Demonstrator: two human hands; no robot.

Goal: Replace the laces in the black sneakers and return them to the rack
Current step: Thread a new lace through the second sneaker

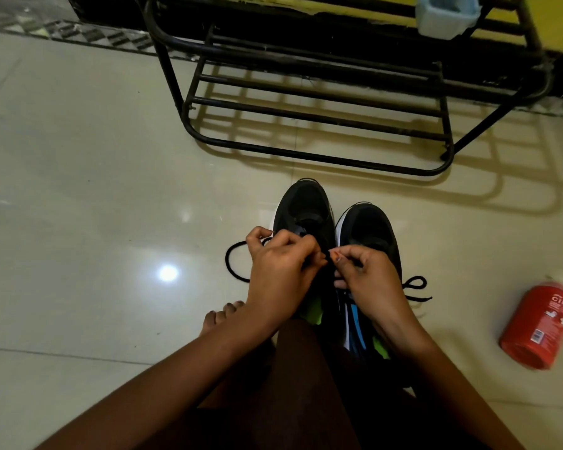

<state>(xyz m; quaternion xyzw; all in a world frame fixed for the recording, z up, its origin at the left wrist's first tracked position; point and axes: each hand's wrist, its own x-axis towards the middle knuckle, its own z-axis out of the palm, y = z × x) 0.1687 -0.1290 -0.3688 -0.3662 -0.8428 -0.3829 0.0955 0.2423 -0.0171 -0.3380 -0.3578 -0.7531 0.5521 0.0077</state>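
Note:
Two black sneakers stand side by side on the tiled floor, toes pointing away from me: the left sneaker [304, 206] and the right sneaker [371, 227] with blue and white trim. My left hand [278, 271] and my right hand [366, 276] meet over the left sneaker's lacing, each pinching the black lace [233, 266]. One loop of lace curls out on the floor to the left. Another lace end [415, 287] lies to the right of the right sneaker. The eyelets under my hands are hidden.
A black metal shoe rack [322, 102] stands just beyond the sneakers, its lower bars bare. A red bottle [540, 323] lies on the floor at the right. My bare foot [221, 315] and knee are under my arms. A pale blue bin [442, 14] hangs at the top.

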